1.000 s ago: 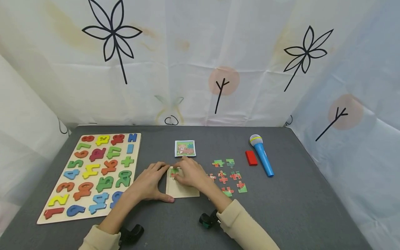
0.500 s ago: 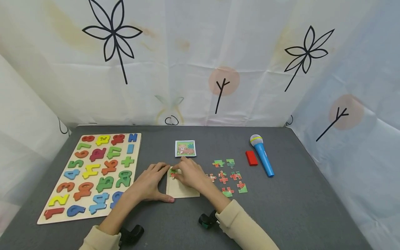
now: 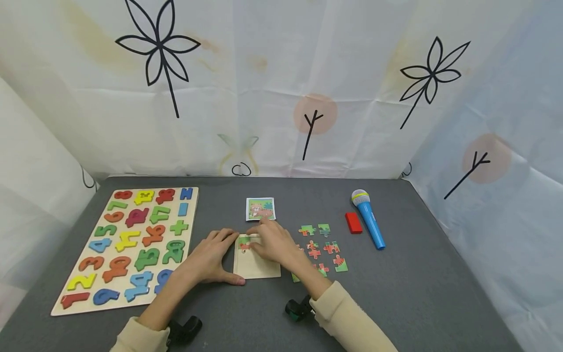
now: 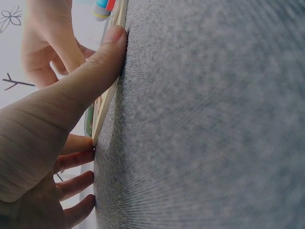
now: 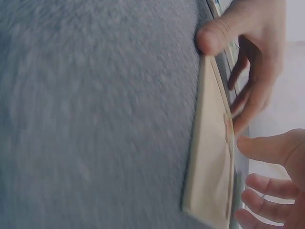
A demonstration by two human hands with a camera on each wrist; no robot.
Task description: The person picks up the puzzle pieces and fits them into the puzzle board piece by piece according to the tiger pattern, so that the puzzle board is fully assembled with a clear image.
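Note:
A pale wooden puzzle board (image 3: 255, 264) lies mid-table, with a green-and-red jigsaw piece (image 3: 244, 243) in its far left corner. My left hand (image 3: 207, 258) steadies its left side: the thumb touches the near left corner and the fingertips reach the far left one. In the left wrist view that thumb (image 4: 97, 64) is stretched along the board's edge. Over the far part of the board hovers my right hand (image 3: 274, 240), loose-fingered; the right wrist view shows no piece in those fingers (image 5: 269, 186). Loose jigsaw pieces (image 3: 332, 248) lie to the right, some partly behind the right forearm.
A picture card (image 3: 260, 209) with a bear lies behind the board. To the left is a large wooden number board (image 3: 125, 249) with colourful numerals. A red block (image 3: 354, 222) and a blue toy microphone (image 3: 370, 220) lie at the right.
My right hand has lifted a little and shifted right, uncovering more of the jigsaw piece in the board's corner. The left hand stays in place.

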